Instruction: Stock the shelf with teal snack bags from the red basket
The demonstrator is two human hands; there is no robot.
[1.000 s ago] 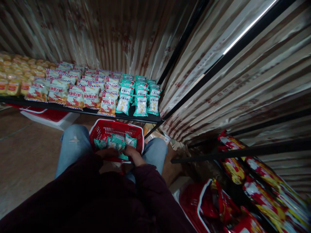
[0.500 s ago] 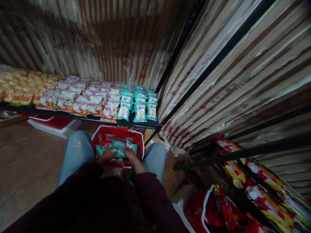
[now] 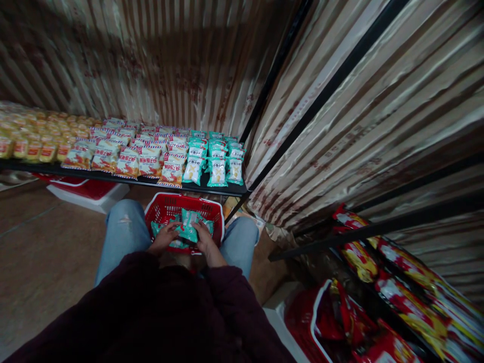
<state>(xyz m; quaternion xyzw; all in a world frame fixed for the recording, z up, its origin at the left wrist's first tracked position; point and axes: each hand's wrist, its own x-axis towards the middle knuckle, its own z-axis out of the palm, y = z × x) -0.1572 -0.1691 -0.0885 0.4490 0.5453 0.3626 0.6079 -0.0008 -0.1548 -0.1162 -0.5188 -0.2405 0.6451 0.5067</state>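
Observation:
A red plastic basket stands between my knees, with several teal snack bags inside. Just above those bags, my left hand and my right hand grip a teal snack bag from its two sides. Its printed back faces up. Whether a second bag is held behind it, I cannot tell. Beyond the basket, teal-and-white snack bags stand in rows at the right end of a black shelf.
Orange-and-white snack bags and yellow packages fill the shelf leftward. A black post rises at its right end. Low at right are another red basket and red-and-yellow packages. A red basket sits under the shelf.
Both hands have raised a teal bag from among those in the basket, and more of it shows between them. The view has shifted slightly.

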